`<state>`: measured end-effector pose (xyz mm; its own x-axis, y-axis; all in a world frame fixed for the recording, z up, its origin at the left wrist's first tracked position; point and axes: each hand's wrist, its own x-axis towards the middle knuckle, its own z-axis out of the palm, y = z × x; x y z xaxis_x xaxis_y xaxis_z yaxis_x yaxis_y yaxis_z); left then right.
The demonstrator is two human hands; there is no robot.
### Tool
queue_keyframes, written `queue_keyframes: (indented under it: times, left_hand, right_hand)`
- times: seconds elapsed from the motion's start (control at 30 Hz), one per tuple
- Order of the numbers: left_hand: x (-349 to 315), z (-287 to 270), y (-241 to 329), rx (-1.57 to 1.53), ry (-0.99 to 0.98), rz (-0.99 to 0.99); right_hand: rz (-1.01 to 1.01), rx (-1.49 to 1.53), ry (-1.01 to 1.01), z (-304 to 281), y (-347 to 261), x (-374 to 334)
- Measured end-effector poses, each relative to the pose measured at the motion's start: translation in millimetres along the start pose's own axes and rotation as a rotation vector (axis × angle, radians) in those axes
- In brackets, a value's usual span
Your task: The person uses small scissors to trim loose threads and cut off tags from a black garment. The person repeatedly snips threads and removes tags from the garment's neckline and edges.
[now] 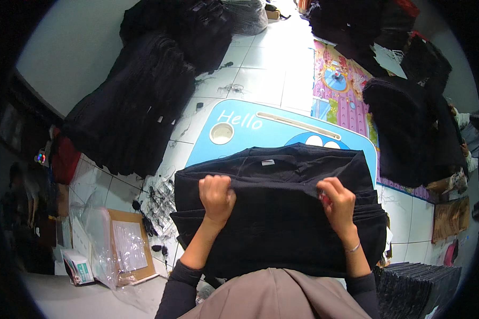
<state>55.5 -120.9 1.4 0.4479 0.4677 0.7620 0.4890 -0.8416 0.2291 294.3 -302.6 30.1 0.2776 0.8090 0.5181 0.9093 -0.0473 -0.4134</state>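
A black garment lies spread over a stack of dark folded cloth on a light-blue low table. Inside its far opening shows a small white label. My left hand is closed in a fist on the garment's upper edge, left of the middle. On the right, my right hand pinches the same edge, so the cloth stretches between the two. Something small and red shows in the right palm, mostly hidden by the fingers. The near part of the garment rests against my lap.
Tall heaps of black clothing stand at the far left, with more black piles on the right beside a colourful mat. Thread scraps litter the tiles. A cardboard piece in clear plastic lies left; stacked dark packets sit right.
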Motion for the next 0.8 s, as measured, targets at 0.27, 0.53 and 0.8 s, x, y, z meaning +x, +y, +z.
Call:
queue_keyframes:
  times: [0.27,0.53,0.8]
  left_hand:
    - [-42.7,-23.6,18.3,-0.380,-0.172,-0.523]
    - [-33.9,-36.9,12.2,-0.461,-0.323,-0.437]
    - [-41.6,-20.7,44.2,-0.103,-0.230,-0.393]
  right_hand:
    - [0.103,-0.273,-0.319,8.6,-15.1,-11.3]
    - [0.139,0.406,-0.294,88.3,-63.9,24.2]
    - [0.206,0.383,-0.204,90.5,-67.8,6.8]
